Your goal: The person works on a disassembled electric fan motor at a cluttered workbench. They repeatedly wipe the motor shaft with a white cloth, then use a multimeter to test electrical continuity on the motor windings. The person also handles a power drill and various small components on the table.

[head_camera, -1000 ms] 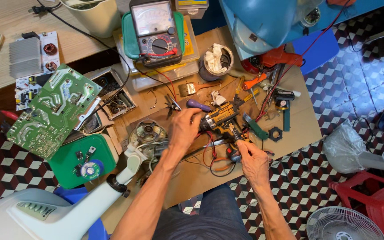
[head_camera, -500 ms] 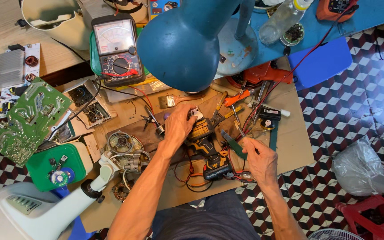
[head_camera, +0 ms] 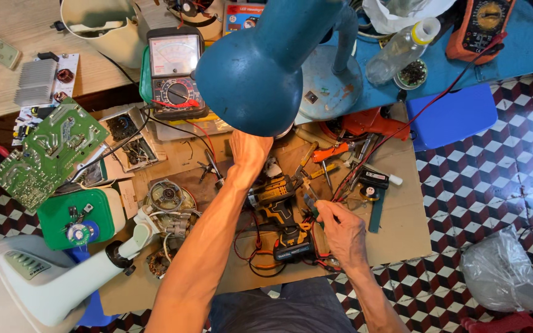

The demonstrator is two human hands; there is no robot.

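Reaching up under the blue lamp shade (head_camera: 254,68), left hand (head_camera: 249,150) partly hidden, grip impossible to tell. Pinching a slim green-handled tool (head_camera: 310,205) in right hand (head_camera: 340,229), just beside the cordless drill (head_camera: 279,216) lying on the cardboard-covered bench (head_camera: 402,234).

Teal-blue lamp shade (head_camera: 257,68), green circuit board (head_camera: 47,151); yellow-and-black cordless drill (head_camera: 279,213), orange-handled screwdriver (head_camera: 330,152); blue stool (head_camera: 451,117), red, white and black chequered floor (head_camera: 495,185), brown cardboard (head_camera: 396,237)

Repair workshop: multimeter (head_camera: 174,71), circuit board (head_camera: 47,151), tools.
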